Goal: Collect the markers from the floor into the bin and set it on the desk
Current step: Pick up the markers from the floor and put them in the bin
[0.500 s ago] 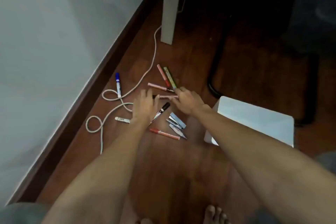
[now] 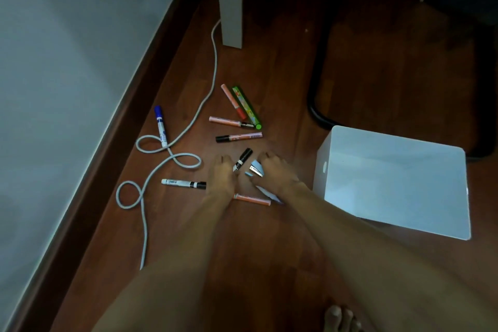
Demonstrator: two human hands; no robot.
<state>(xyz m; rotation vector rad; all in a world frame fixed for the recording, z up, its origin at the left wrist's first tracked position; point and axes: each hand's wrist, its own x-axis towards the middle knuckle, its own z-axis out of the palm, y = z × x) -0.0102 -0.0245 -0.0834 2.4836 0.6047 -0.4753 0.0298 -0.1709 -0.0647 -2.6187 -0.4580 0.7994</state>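
Note:
Several markers lie scattered on the wooden floor. My left hand (image 2: 222,178) is palm down, its fingers against the lower end of a black marker (image 2: 243,158). My right hand (image 2: 276,173) covers part of some pale blue markers (image 2: 256,169); motion blur hides whether either hand grips. An orange marker (image 2: 252,199) lies under my wrists. Beyond the hands lie two pink markers (image 2: 229,121) (image 2: 239,137), a red-tipped one (image 2: 233,101) and a green one (image 2: 246,106). To the left are a blue-capped marker (image 2: 161,127) and a white, black-capped marker (image 2: 183,184). The white bin (image 2: 393,183) stands to the right.
A white cable (image 2: 172,162) loops across the floor under the left markers, along the dark baseboard (image 2: 107,148) and wall. A white desk leg (image 2: 231,0) stands ahead. A black chair base (image 2: 316,105) curves behind the bin. My bare toes (image 2: 341,318) show at the bottom.
Both hands have drawn back toward me from the far pink markers. They now sit at the black and pale blue markers, and the black-capped pink marker is uncovered.

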